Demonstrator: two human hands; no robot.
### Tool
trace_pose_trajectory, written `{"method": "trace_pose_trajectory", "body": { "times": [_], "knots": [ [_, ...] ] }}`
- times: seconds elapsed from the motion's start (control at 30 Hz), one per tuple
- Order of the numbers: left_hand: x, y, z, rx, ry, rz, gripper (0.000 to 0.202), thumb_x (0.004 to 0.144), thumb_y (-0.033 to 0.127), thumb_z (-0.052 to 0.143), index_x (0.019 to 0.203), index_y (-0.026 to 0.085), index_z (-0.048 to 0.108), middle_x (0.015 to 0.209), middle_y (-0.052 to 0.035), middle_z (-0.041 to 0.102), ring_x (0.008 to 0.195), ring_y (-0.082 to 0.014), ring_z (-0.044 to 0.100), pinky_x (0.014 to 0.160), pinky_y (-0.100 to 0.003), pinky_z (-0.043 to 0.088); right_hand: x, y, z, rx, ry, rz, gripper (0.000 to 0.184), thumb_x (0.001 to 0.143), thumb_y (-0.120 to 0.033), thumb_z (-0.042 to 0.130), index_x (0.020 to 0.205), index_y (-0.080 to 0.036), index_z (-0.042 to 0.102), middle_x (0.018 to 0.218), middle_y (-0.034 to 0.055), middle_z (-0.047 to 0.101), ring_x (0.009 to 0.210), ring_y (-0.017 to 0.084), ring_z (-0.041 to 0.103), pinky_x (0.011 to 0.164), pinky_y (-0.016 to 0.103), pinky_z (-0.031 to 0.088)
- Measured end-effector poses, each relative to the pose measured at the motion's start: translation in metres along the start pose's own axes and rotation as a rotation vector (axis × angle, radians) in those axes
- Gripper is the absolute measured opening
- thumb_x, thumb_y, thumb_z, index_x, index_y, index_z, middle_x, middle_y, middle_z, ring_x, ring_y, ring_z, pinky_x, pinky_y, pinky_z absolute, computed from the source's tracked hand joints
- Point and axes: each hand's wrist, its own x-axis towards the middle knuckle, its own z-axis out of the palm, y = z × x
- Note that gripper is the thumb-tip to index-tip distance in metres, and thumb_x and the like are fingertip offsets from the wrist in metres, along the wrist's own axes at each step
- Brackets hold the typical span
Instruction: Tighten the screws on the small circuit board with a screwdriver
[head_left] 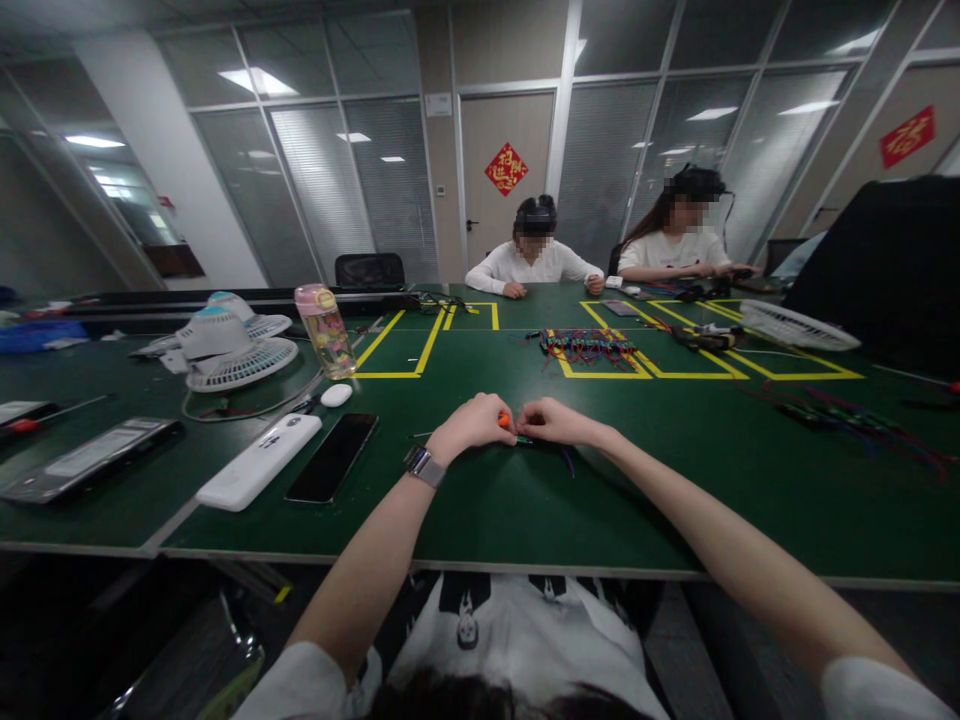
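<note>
My left hand [474, 425] is closed around an orange-handled screwdriver [504, 419], and a thin shaft sticks out on the hand's left side. Close beside it, my right hand [555, 420] has its fingers pinched at a small green circuit board [523, 440] low over the table. Dark and blue wires [568, 462] trail from under the right hand. Fingers cover most of the board, so the exact grip is hidden. The fingertips of both hands almost meet.
Beyond my hands lies a bundle of wired boards [589, 347] on yellow tape; more wired boards [847, 415] lie right. To the left are a black phone [334, 458], white power bank [261, 463], white case [337, 396], bottle [326, 332] and fans [240, 365]. Two people sit opposite.
</note>
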Motion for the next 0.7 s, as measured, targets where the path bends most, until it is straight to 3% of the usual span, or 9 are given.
{"method": "trace_pose_trajectory", "body": {
  "times": [0.27,0.43,0.53,0.7],
  "knots": [
    [-0.001,0.001,-0.001,-0.040,-0.010,0.001,0.016,0.070,0.032,0.071,0.081,0.021,0.074,0.085,-0.0012,0.069,0.078,-0.0152,0.060,0.070,-0.022,0.042,-0.006,0.005,-0.005,0.059,0.126,0.066,0.031,0.084,-0.035,0.052,0.081,-0.009,0.068,0.067,0.0041,0.065,0.059,0.013,0.055,0.058,0.023,0.041],
    [-0.001,0.003,-0.001,-0.008,-0.001,0.010,0.016,0.070,0.030,0.069,0.083,0.020,0.073,0.086,-0.0022,0.069,0.077,-0.0152,0.060,0.069,-0.022,0.042,-0.013,-0.003,-0.008,0.157,-0.026,0.048,0.035,0.075,-0.043,0.066,0.092,-0.011,0.066,0.074,0.0020,0.064,0.065,0.013,0.056,0.060,0.023,0.042],
    [0.000,0.003,-0.001,0.023,-0.001,-0.001,0.016,0.070,0.029,0.070,0.083,0.020,0.073,0.086,-0.0027,0.069,0.077,-0.0152,0.060,0.067,-0.022,0.042,-0.015,-0.009,-0.005,0.061,-0.048,0.029,0.036,0.070,-0.033,0.072,0.099,-0.014,0.064,0.078,0.0005,0.062,0.068,0.013,0.055,0.062,0.022,0.042],
    [0.001,0.000,0.001,0.060,0.005,-0.020,0.021,0.069,0.031,0.069,0.086,0.018,0.072,0.085,-0.0034,0.069,0.077,-0.0155,0.061,0.066,-0.022,0.041,-0.013,-0.010,0.004,-0.016,0.000,0.023,0.028,0.072,-0.018,0.065,0.099,-0.013,0.062,0.073,-0.0013,0.057,0.064,0.012,0.052,0.058,0.022,0.039]
  ]
}}
